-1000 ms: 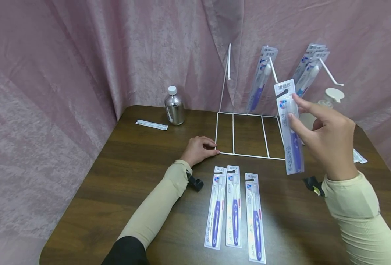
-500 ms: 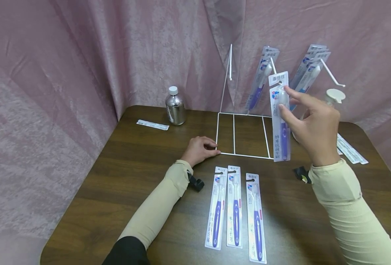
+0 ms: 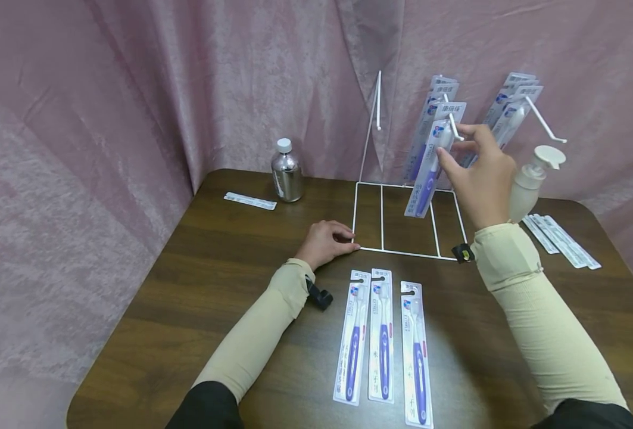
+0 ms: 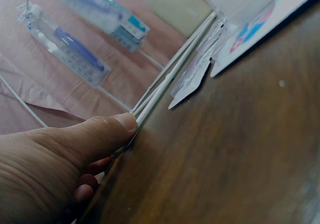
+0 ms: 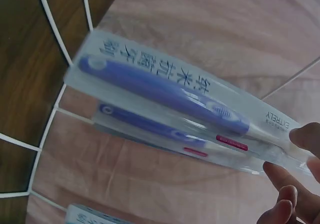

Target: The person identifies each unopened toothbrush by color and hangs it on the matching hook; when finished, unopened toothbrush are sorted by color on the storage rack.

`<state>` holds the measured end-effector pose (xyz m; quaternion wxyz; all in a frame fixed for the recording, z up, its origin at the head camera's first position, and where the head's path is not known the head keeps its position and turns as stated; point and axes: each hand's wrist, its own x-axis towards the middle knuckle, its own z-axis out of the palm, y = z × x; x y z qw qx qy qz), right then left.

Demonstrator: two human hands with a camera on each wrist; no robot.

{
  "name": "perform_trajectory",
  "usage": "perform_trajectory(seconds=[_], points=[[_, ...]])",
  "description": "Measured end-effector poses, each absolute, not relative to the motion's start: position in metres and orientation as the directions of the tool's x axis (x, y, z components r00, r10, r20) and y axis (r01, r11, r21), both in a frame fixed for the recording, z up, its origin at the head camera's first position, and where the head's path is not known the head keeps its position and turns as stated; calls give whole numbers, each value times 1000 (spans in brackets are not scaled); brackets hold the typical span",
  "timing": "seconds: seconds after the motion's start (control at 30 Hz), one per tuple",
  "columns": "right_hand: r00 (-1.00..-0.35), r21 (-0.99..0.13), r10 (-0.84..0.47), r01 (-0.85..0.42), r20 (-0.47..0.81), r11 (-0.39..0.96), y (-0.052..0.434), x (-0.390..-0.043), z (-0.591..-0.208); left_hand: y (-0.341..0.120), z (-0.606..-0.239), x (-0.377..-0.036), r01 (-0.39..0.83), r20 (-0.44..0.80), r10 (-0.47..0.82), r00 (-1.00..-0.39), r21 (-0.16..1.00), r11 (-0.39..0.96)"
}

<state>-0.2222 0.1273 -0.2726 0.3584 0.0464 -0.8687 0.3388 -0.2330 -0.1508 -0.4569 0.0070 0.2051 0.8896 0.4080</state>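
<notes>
My right hand (image 3: 482, 173) pinches a packaged toothbrush (image 3: 426, 173) with a purple handle near its upper end. The pack hangs tilted at the white middle hook (image 3: 455, 128), whose tip shows in front of the card by its hang slot. Behind it on that hook are other toothbrush packs (image 3: 445, 88); the right wrist view shows one just behind the held toothbrush (image 5: 165, 91). My left hand (image 3: 328, 241) holds the front left corner of the white wire rack (image 3: 396, 253), thumb on the wire in the left wrist view.
Three toothbrush packs (image 3: 384, 357) lie in front of the rack. More packs hang from the right hook (image 3: 543, 119); the left hook (image 3: 379, 101) is bare. A silver bottle (image 3: 287, 176) stands left, a pump bottle (image 3: 527, 185) right. Flat strips (image 3: 565, 241) lie beside it.
My right hand has moved left and away from me, bringing the toothbrush pack up to the middle hook and tilting it. The left hand has stayed on the rack corner.
</notes>
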Motion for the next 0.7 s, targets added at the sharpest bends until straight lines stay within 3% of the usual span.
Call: perform_trajectory(seconds=[0.3, 0.7], points=[[-733, -560, 201, -283, 650, 779, 126, -253, -275, -149, -455, -232, 360, 144, 379, -914, 718, 596], [-744, -577, 218, -263, 631, 773, 123, -266, -277, -152, -457, -233, 348, 141, 369, -919, 729, 589]])
